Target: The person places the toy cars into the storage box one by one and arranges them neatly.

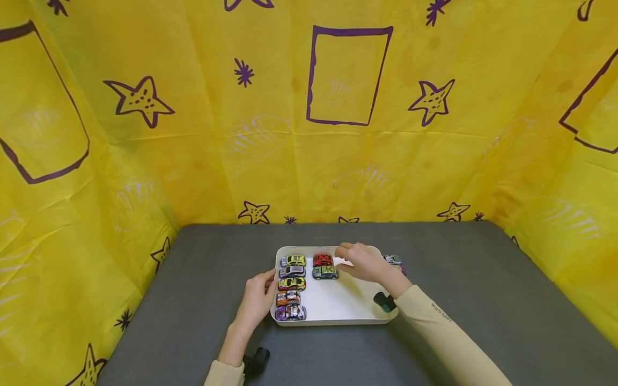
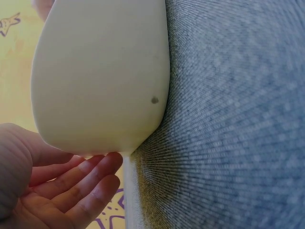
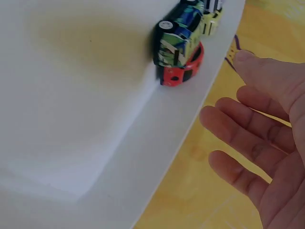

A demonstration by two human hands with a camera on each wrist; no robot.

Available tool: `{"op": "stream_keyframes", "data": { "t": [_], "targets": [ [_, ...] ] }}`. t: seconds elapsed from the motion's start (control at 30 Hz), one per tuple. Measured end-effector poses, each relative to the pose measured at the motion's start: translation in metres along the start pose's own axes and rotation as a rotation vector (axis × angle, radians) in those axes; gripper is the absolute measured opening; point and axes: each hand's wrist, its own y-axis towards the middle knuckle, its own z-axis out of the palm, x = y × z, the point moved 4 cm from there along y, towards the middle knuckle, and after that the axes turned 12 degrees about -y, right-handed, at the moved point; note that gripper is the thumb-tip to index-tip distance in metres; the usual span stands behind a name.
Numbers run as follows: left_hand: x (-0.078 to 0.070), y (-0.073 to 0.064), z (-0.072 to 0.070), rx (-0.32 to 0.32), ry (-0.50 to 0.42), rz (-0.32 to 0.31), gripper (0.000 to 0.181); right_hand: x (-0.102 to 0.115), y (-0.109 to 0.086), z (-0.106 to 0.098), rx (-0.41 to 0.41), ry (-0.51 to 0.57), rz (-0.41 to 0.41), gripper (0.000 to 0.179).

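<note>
A white tray (image 1: 338,313) holds toy cars. Along its left side runs a column of several, among them a yellow car (image 1: 293,260) and a purple-and-white car (image 1: 290,312). Farther right stand a red toy car (image 1: 323,260) and a green patterned toy car (image 1: 325,273), side by side. My left hand (image 1: 258,296) is at the tray's left wall; in the left wrist view its loosely bent fingers (image 2: 97,188) touch the outside. Above the tray, beside the red and green cars, my right hand (image 1: 363,261) holds nothing, its fingers spread apart in the right wrist view.
Just outside the tray's right edge are more toy cars (image 1: 393,259), partly hidden by the right hand and wrist. The tray stands on a grey tabletop (image 1: 212,257). Yellow patterned cloth (image 1: 289,161) encloses the back and sides.
</note>
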Motion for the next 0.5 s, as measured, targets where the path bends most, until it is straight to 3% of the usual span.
{"op": "stream_keyframes", "data": {
  "t": [0.27,0.5],
  "targets": [
    [0.001,0.0,0.0,0.013,0.005,-0.028,0.027,-0.007,-0.011,-0.018,-0.045,-0.01,0.045,0.01],
    [0.0,0.0,0.0,0.006,-0.004,-0.011,0.027,-0.018,-0.03,-0.025,-0.038,0.008,0.098,0.009]
  ]
}}
